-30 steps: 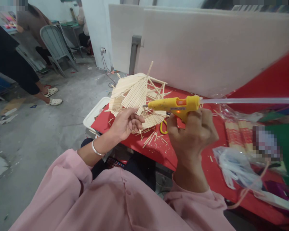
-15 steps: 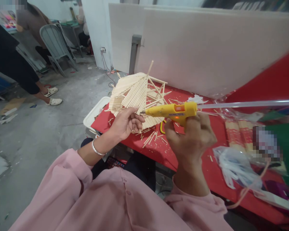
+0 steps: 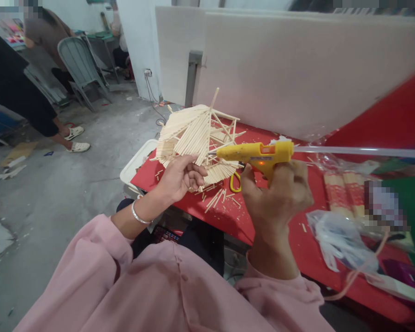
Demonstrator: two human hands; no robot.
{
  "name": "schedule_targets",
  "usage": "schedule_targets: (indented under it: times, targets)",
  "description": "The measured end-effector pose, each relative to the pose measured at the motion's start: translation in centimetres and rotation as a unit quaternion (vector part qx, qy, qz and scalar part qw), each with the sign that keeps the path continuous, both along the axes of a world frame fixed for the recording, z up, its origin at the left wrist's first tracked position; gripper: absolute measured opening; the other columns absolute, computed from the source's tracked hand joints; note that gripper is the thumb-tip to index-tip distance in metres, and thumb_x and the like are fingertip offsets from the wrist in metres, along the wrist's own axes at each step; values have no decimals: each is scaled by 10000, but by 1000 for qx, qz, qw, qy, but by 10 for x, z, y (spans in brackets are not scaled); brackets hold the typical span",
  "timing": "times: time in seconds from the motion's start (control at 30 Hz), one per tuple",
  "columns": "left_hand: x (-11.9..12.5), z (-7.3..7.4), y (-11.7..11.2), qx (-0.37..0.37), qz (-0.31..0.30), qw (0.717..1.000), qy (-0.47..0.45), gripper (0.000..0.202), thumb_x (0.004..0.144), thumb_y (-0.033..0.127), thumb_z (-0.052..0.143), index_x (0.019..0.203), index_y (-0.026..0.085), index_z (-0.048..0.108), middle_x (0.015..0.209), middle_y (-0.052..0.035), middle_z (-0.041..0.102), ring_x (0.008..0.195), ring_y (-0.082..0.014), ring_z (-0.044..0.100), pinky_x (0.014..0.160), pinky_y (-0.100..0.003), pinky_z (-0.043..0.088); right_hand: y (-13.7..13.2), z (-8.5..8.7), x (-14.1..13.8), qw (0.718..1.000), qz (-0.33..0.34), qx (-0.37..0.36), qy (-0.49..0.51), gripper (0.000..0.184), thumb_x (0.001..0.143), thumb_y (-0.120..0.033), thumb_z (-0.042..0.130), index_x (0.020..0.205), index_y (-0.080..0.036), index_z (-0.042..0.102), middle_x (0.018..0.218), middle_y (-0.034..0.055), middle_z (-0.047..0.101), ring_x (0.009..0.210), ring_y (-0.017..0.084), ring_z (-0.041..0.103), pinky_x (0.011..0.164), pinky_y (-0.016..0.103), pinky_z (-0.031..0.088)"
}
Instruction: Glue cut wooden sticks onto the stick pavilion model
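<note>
A roof-shaped model of thin wooden sticks [image 3: 193,133] stands on the red table, one stick jutting up from its peak. My left hand [image 3: 185,177] is at the model's near lower edge, fingers curled in and thumb tip close to the stick ends. Whatever the fingers pinch is too small to make out. My right hand [image 3: 278,196] grips a yellow hot glue gun [image 3: 244,152], its small light glowing orange. The gun's nozzle points left, at the lower right edge of the sloping sticks. A long clear glue stick [image 3: 359,150] extends from its back.
Yellow-handled scissors [image 3: 235,182] and cut stick pieces [image 3: 216,199] lie on the red table [image 3: 235,226]. Packs of sticks [image 3: 339,191] and a plastic bag [image 3: 339,240] are at right. Pale boards [image 3: 280,69] stand behind. Other people and a chair [image 3: 79,64] are at left.
My right hand has drawn the glue gun slightly to the right, so its nozzle has moved away from my left fingertips. My left hand and the model stay almost in place.
</note>
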State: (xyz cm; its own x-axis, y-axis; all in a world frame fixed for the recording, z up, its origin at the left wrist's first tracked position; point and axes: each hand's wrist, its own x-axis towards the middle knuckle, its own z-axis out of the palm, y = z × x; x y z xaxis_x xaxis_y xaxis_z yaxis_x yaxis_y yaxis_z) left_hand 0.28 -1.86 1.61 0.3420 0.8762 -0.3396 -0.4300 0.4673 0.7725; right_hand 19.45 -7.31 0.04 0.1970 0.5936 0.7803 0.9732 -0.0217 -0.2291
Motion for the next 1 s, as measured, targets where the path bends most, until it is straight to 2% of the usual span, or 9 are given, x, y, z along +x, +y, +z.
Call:
schedule_targets:
  times: [0.4,0.77,1.0]
  targets:
    - [0,2,0,1,-4,1000,0,310,881,309,578,637,118,598,517,-27,630,367,-75,538,353,-165,375,-1,-2,1,999,-3,9,-47,323,872,-372,594,1139,-190,602,944,142,631,805,282,622,655,410,482]
    - [-1,-2,1,6,-16,1000,-2,327,870,345,597,632,120,613,502,-38,635,356,-82,545,339,-155,378,-6,-7,1,998,15,29,-49,215,848,-320,633,1025,-199,616,919,112,640,796,251,631,661,377,481]
    - [-1,-1,0,4,-12,1000,1,324,874,321,577,631,109,619,517,-43,644,365,-79,547,342,-157,381,-2,-6,-1,996,-9,40,-76,211,836,-325,638,994,-189,609,876,80,638,741,214,615,630,334,454]
